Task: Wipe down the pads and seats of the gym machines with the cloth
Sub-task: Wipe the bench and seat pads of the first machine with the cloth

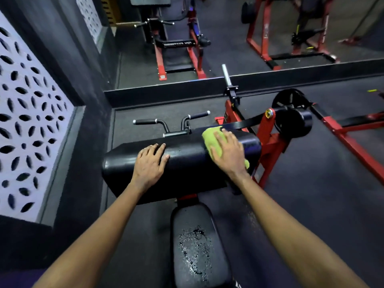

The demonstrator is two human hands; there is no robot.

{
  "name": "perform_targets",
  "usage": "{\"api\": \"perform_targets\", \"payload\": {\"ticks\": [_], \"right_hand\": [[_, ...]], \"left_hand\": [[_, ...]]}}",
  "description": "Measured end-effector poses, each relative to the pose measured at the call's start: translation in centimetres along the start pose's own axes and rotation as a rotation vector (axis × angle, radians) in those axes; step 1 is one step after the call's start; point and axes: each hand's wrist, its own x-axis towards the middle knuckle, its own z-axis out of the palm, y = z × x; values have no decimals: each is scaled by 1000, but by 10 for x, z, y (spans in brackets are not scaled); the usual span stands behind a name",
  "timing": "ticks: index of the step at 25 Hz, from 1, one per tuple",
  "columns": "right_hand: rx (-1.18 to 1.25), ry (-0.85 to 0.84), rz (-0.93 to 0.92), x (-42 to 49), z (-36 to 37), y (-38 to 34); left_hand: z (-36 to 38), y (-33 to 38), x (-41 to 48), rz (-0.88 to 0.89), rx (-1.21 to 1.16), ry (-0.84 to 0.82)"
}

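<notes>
No text could be read in full. White lettering ran along the black crossbar (179,44) of the gym machine (159,59) reflected in the far mirror (228,38), reversed and too blurred to make out. A small label (162,76) on its red foot and a dark plate (225,117) on the near red frame (270,142) were illegible too.

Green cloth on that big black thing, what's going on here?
A person is cleaning a gym machine. Their right hand presses the green cloth flat on the right end of the long black pad, wiping it. Their left hand rests flat on the pad further left, holding nothing. The seat below the pad has wet drops on it, so it looks sprayed but not yet wiped.
</notes>
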Motion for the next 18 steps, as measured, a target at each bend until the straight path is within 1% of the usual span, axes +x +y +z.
{"api": "perform_targets", "payload": {"ticks": [2, 3, 4, 5, 6, 8, 10, 11, 12, 14, 16, 17, 18], "right_hand": [[72, 46, 264, 10, -6, 12], [77, 61, 383, 11, -6, 6], [51, 76, 441, 11, -3, -8], [17, 81, 431, 10, 1, -28], [2, 78, 379, 6, 3, -49], [17, 17, 213, -6, 9, -72], [13, -19, 60, -14, 7, -62], [23, 0, 47, -10, 5, -45], [34, 14, 94, -3, 4, -27], [73, 33, 293, 11, -4, 1], [111, 70, 449, 21, -6, 1], [111, 80, 457, 23, -3, -14], [105, 74, 415, 21, 1, -35]], "left_hand": [[1, -2, 2, -1, -5, -20], [1, -2, 2, 2, -6, -33], [2, -2, 2, 7, -3, -40], [3, -2, 3, 11, 0, -39], [2, -3, 3, 9, -1, -39], [2, -3, 3, 7, -1, -41], [2, -3, 2, 12, -13, -49], [1, -4, 3, 16, -33, -60], [0, -6, 4, 28, -52, -76], [-4, -17, 4, 68, -53, -83], [-11, -40, 2, 58, -21, -69], [-14, -53, 0, 35, 3, -59], [-18, -65, -4, 16, 28, -52]]}}
